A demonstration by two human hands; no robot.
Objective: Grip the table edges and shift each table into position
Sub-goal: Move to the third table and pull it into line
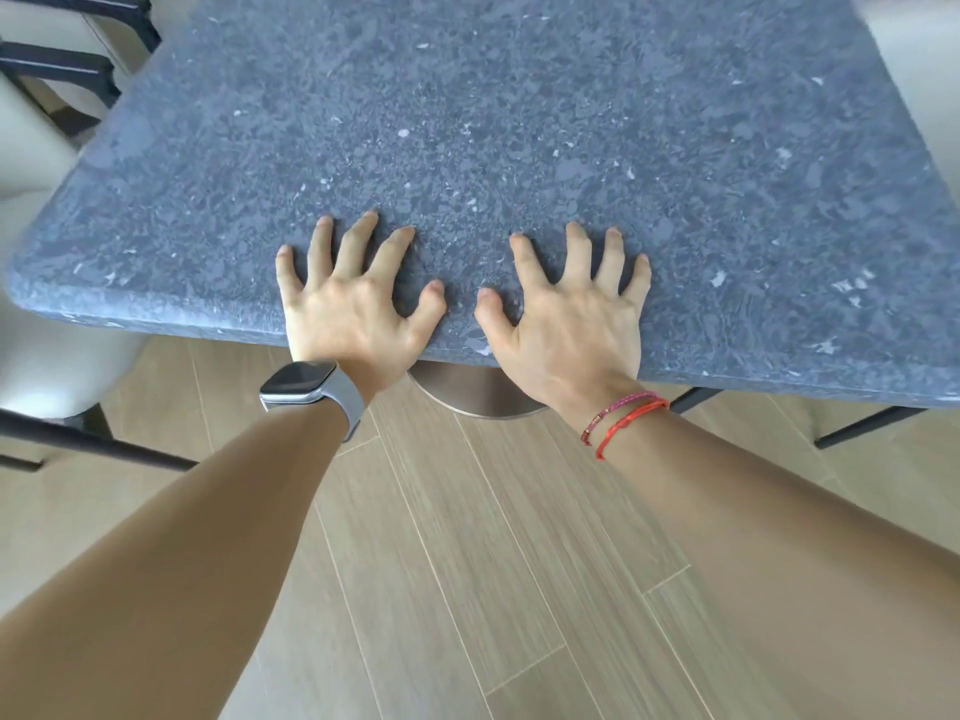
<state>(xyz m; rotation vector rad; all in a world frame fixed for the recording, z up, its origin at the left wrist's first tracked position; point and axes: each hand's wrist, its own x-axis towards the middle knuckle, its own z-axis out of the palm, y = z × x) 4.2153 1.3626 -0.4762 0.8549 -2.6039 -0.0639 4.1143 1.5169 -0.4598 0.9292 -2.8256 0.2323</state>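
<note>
A square table with a dark grey speckled stone top (493,122) fills the upper part of the head view. Its near edge runs across the frame just above the floor. My left hand (353,298) lies on top of the table at that near edge, fingers spread and fingertips pressing the stone. My right hand (571,309) lies beside it in the same way, fingers spread, thumb toward the left hand. Neither hand wraps around the edge. A round metal base (467,389) shows under the edge between my wrists.
Cream chairs with black frames stand at the left (47,324) and upper left (67,70). Another pale seat (914,54) is at the upper right, and a black chair leg (872,423) shows under the table's right side. Wood-look plank floor (493,563) lies below.
</note>
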